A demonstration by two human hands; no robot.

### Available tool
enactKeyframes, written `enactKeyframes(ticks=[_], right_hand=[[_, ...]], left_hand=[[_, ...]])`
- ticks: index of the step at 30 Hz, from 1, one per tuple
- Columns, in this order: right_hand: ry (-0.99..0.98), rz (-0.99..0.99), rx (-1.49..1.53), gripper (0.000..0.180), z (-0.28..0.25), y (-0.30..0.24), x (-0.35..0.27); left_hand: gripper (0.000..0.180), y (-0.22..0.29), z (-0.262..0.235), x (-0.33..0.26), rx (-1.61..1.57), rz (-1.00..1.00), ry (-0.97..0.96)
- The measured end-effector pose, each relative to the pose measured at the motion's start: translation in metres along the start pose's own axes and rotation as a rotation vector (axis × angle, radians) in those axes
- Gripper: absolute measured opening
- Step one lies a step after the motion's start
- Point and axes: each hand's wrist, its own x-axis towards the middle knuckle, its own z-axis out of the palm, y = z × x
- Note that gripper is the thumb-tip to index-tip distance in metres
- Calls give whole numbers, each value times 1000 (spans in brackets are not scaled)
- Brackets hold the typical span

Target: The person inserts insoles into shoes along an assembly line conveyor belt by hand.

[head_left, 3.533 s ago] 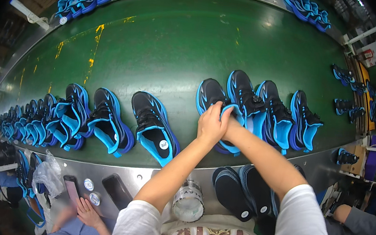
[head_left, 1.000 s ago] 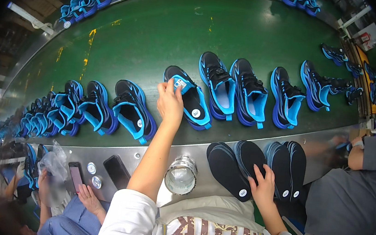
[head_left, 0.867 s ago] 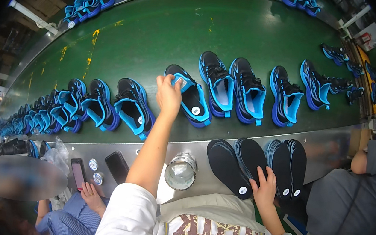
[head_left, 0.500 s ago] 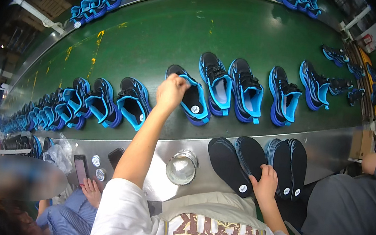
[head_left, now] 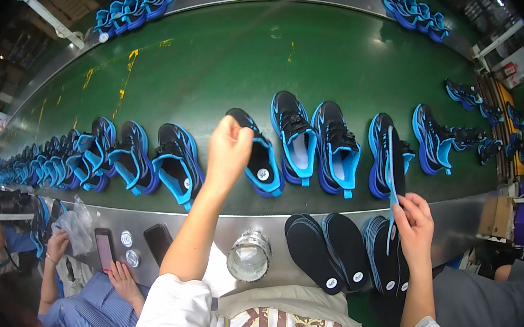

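My left hand (head_left: 229, 153) is closed at the tongue of a black and blue sneaker (head_left: 264, 167), covering part of its upper. Inside that shoe lies a dark insole with a white round sticker near the heel. Between the thumb and fingers of my right hand (head_left: 415, 223) is a thin black insole (head_left: 394, 169), seen nearly edge-on with its light blue underside showing. It stands upright in front of another sneaker (head_left: 379, 154). Below, stacked black insoles (head_left: 313, 250) lie on the metal ledge, and a second group (head_left: 379, 261) is partly hidden behind my right hand.
Sneakers (head_left: 127, 154) line the green belt (head_left: 217, 48) to both sides. On the metal ledge (head_left: 204, 218) stand a clear jar (head_left: 249, 256), two phones (head_left: 105, 249) and small round tins (head_left: 132, 257). A co-worker's hand (head_left: 125, 283) touches one phone; a person in grey sits right.
My right hand has lifted an insole from the stacks and raised it toward the sneakers. My left hand stays at the same sneaker, its fingers more curled. The view has shifted slightly.
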Motion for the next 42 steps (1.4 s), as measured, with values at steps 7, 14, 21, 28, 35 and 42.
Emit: enactKeyframes(ticks=[7,14,21,28,35,42], right_hand=[[-503,279,336,15,26,-54,70],[-826,457,250,16,72,-66,111],[-635,-312,-450,14,189,-11,90],[-328,-527,-627,23,188,-3,57],[-820,-283,-610,27,164,-39,77],[-648,-499,-741,15,192,-14,72]], left_hand=[[41,-17,51,25,648,501,-467],[34,-31,68,64,639,295,-624],[44,-35,63,73,507,-5,-763],[56,-9,56,39,397,49,-664],[44,-44,59,27,544,284,-500],[48,-53,60,52,427,-134,-652]])
